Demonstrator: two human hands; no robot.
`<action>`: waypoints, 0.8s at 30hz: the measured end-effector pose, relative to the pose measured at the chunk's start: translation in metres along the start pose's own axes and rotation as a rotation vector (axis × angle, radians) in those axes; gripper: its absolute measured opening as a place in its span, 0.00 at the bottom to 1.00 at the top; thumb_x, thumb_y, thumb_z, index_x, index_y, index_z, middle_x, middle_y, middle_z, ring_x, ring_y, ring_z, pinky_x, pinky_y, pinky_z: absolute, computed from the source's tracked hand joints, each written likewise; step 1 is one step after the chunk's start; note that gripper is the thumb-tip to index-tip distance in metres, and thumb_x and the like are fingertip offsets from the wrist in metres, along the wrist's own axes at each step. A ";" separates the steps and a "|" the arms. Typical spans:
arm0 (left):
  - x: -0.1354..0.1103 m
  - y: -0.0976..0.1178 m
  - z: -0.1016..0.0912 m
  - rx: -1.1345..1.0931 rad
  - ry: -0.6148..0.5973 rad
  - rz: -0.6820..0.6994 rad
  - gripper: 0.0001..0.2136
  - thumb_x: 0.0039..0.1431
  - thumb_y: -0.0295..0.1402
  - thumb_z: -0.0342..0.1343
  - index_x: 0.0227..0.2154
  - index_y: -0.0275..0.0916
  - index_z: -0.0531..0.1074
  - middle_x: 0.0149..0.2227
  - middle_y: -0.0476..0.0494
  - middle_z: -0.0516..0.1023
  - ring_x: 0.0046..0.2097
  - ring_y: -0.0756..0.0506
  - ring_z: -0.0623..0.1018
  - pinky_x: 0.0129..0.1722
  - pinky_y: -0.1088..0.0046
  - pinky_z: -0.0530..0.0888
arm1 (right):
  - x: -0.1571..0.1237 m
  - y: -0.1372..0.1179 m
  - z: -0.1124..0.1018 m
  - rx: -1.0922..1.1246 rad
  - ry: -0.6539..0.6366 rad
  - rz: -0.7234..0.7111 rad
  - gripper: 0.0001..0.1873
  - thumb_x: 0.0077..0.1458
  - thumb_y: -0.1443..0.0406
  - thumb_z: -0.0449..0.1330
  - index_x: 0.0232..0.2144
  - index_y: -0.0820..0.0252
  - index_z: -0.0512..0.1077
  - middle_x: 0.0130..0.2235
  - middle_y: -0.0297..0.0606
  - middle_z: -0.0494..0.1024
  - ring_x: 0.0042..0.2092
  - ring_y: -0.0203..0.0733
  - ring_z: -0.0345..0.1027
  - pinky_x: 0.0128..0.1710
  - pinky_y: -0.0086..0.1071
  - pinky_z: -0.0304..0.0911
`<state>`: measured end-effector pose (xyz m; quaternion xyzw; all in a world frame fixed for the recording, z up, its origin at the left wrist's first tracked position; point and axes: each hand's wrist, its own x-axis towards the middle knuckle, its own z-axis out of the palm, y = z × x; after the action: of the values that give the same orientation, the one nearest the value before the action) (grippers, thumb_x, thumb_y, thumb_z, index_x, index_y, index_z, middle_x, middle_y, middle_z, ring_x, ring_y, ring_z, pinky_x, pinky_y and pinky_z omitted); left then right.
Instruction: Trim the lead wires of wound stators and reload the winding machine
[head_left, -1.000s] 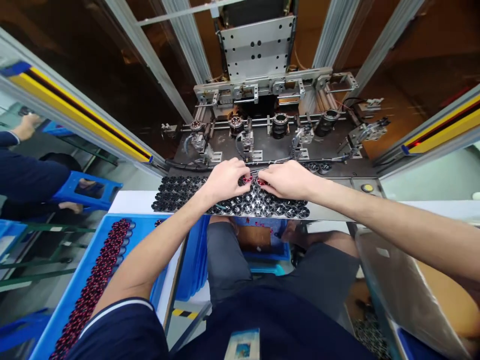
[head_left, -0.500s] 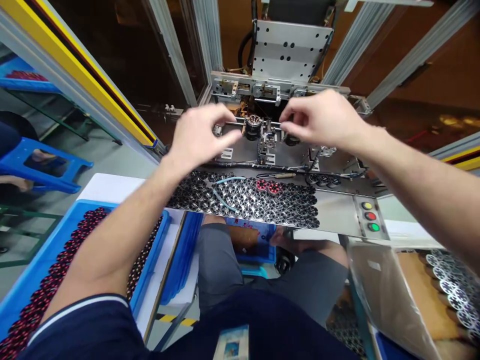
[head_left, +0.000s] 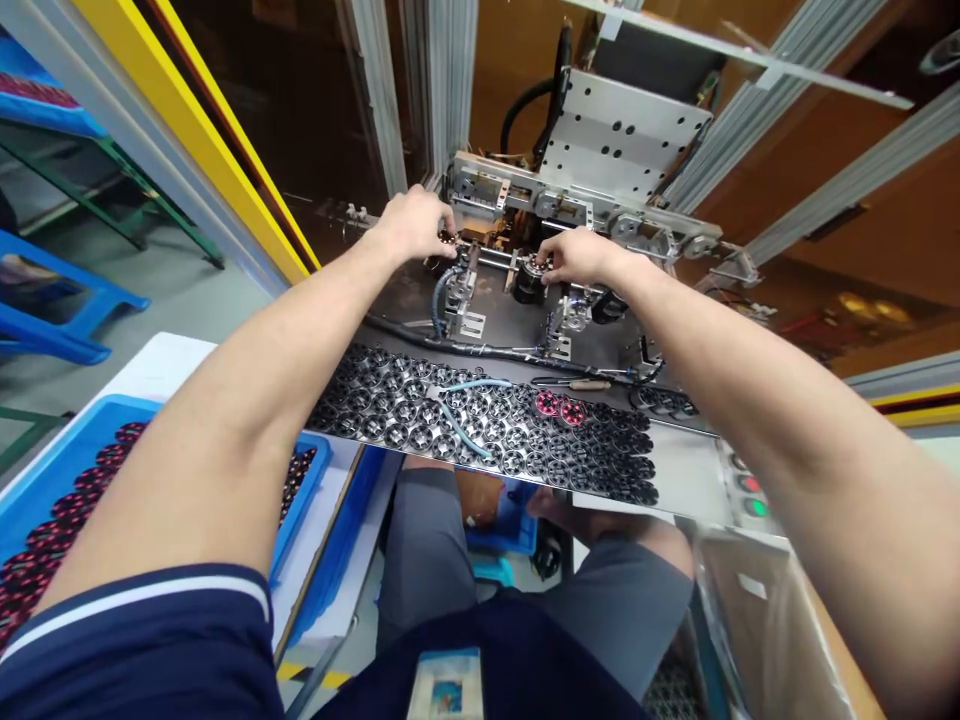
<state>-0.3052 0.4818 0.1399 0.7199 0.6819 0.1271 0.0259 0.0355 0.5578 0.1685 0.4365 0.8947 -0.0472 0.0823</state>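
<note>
My left hand (head_left: 414,226) reaches into the machine's fixture row, its fingertips curled on a small dark part (head_left: 448,238) at the left station. My right hand (head_left: 576,257) pinches the top of a round dark wound part (head_left: 531,280) standing on a rail fixture (head_left: 487,255). Below my arms lies a steel plate (head_left: 675,480) covered in rows of dark round parts (head_left: 390,410). Two red-wound rings (head_left: 559,407) sit among them. Light blue tubes (head_left: 457,420) and a wooden-handled tool (head_left: 577,384) rest on top of the rows.
A blue tray (head_left: 67,490) of red-wound coils stands at lower left. A button panel (head_left: 750,490) sits beyond the plate's right end. Aluminium frame posts and a yellow-edged light curtain (head_left: 202,130) flank the machine. A blue stool (head_left: 52,310) stands on the floor at left.
Both hands have come down from hovering open above the machine and now rest on parts at its stations. The view has tilted, shifting the machine and plate. The red rings stay on the plate.
</note>
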 end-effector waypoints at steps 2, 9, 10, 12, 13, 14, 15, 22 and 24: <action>0.007 -0.004 0.001 0.014 -0.011 0.022 0.17 0.62 0.44 0.84 0.49 0.45 0.89 0.52 0.40 0.86 0.65 0.30 0.77 0.66 0.53 0.74 | 0.009 0.003 -0.001 0.008 -0.023 0.005 0.22 0.67 0.58 0.83 0.61 0.53 0.92 0.46 0.39 0.92 0.50 0.53 0.87 0.60 0.46 0.78; 0.021 -0.008 0.001 0.066 -0.026 0.001 0.29 0.53 0.62 0.88 0.38 0.44 0.86 0.37 0.48 0.76 0.60 0.37 0.71 0.69 0.58 0.72 | 0.021 -0.002 -0.011 0.000 -0.020 0.002 0.21 0.63 0.56 0.87 0.52 0.57 0.91 0.39 0.36 0.91 0.45 0.49 0.85 0.55 0.43 0.78; 0.021 -0.008 0.000 0.064 -0.036 0.001 0.27 0.52 0.59 0.89 0.36 0.45 0.85 0.36 0.48 0.75 0.59 0.36 0.73 0.67 0.57 0.74 | 0.020 -0.003 -0.015 -0.007 0.008 0.004 0.21 0.63 0.57 0.87 0.52 0.59 0.90 0.40 0.36 0.91 0.44 0.48 0.85 0.54 0.43 0.78; 0.023 -0.008 -0.003 0.063 -0.084 0.001 0.20 0.52 0.49 0.90 0.32 0.48 0.84 0.34 0.48 0.75 0.55 0.34 0.78 0.60 0.57 0.75 | 0.014 -0.004 -0.027 -0.013 0.057 0.005 0.22 0.63 0.57 0.87 0.53 0.62 0.90 0.42 0.36 0.91 0.43 0.45 0.84 0.52 0.42 0.76; 0.024 -0.007 -0.006 0.072 -0.120 0.000 0.18 0.53 0.45 0.89 0.31 0.49 0.84 0.33 0.49 0.75 0.52 0.35 0.79 0.56 0.58 0.75 | 0.008 -0.005 -0.035 -0.015 0.073 0.002 0.24 0.65 0.55 0.86 0.54 0.64 0.90 0.43 0.37 0.92 0.42 0.43 0.83 0.52 0.41 0.75; 0.026 -0.007 -0.008 0.087 -0.162 -0.004 0.16 0.55 0.43 0.89 0.30 0.50 0.84 0.30 0.51 0.74 0.48 0.37 0.78 0.54 0.60 0.74 | 0.000 -0.007 -0.043 -0.013 0.088 -0.006 0.25 0.67 0.53 0.85 0.55 0.67 0.89 0.43 0.36 0.92 0.42 0.41 0.82 0.52 0.41 0.74; 0.029 -0.006 -0.011 0.104 -0.202 -0.007 0.16 0.57 0.42 0.89 0.31 0.50 0.85 0.28 0.54 0.72 0.45 0.40 0.76 0.53 0.62 0.74 | -0.012 -0.010 -0.051 -0.003 0.105 -0.023 0.27 0.69 0.51 0.83 0.56 0.70 0.89 0.43 0.36 0.92 0.42 0.39 0.82 0.53 0.40 0.72; 0.043 -0.001 -0.024 0.135 -0.273 0.022 0.12 0.75 0.40 0.81 0.46 0.36 0.88 0.44 0.49 0.89 0.57 0.43 0.86 0.74 0.56 0.80 | -0.179 -0.056 -0.049 0.387 0.208 -0.396 0.18 0.79 0.51 0.75 0.54 0.59 0.85 0.48 0.39 0.93 0.41 0.42 0.84 0.47 0.39 0.77; 0.044 -0.003 -0.025 0.147 -0.299 0.030 0.13 0.78 0.39 0.79 0.52 0.35 0.88 0.57 0.40 0.91 0.68 0.38 0.87 0.81 0.46 0.79 | -0.230 -0.067 -0.023 0.350 0.127 -0.418 0.14 0.83 0.51 0.70 0.52 0.53 0.84 0.45 0.37 0.91 0.42 0.45 0.84 0.46 0.41 0.77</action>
<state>-0.3118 0.5225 0.1701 0.7408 0.6671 -0.0313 0.0725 0.1191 0.3425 0.2351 0.2521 0.9469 -0.1895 -0.0619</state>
